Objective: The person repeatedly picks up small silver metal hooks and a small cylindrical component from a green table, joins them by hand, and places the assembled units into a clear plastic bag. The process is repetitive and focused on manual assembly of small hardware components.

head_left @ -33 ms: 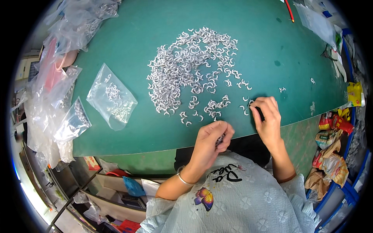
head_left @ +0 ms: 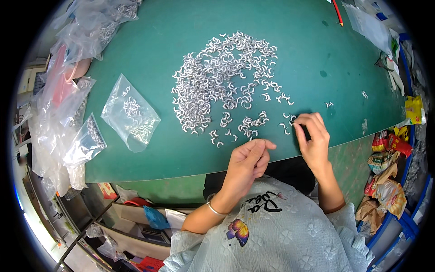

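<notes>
My left hand (head_left: pixel 249 163) is closed near the table's front edge, thumb pressed against the bent fingers and forefinger pointing right. What lies inside it is hidden. My right hand (head_left: pixel 312 134) pinches with thumb and forefinger at a small silver crescent-shaped piece (head_left: pixel 293 119) just above the tabletop. A few loose crescents (head_left: pixel 285 128) lie to the left of its fingertips. Beyond my left hand are small clusters of crescents (head_left: pixel 252 123), and farther back spreads a large heap of the same silver pieces (head_left: pixel 204 81).
The green table (head_left: pixel 299 41) bears a clear plastic bag (head_left: pixel 129 115) with crescents inside, left of the heap. More plastic bags (head_left: pixel 59 122) crowd the left edge around a pink container (head_left: pixel 79 69). A red pencil (head_left: pixel 338 12) lies far right; packages (head_left: pixel 389 158) stand beyond the right edge.
My left forefinger has stretched out to the right, and the silver pieces glimpsed within that hand are now covered. My right hand has shifted very slightly right.
</notes>
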The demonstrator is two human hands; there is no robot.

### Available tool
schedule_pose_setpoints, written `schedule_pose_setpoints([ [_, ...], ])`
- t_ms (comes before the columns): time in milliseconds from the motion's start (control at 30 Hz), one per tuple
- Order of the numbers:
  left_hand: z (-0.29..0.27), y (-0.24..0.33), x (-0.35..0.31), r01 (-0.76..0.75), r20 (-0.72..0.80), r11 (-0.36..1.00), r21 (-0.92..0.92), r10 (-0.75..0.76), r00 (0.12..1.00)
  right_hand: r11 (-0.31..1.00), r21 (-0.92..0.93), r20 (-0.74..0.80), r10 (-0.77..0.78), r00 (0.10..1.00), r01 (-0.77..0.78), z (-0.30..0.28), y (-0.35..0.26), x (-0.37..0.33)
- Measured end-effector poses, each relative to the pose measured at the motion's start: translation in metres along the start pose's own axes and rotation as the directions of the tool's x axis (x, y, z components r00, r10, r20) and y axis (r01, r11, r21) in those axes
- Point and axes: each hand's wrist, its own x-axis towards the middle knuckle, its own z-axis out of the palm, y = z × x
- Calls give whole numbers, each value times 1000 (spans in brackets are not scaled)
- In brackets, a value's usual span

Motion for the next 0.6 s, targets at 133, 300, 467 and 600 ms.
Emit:
schedule_pose_setpoints([
  [133,0,-3,3,-9,5,1000,-2,9,1000,999,-54,-74,0,997,-4,-5,-15,7],
  [300,4,-3,5,29,-8,999,-36,-30,1000,981,-150,-44,-129,991,121,1,-3,3],
  [467,1,-4,6,32,1,993,-112,-32,999,998,-42,-72,-41,997,38,4,-7,5],
  [600,-10,0,3,50,-21,929,-366,-62,998,999,-34,-47,-13,999,11,1,-9,3],
])
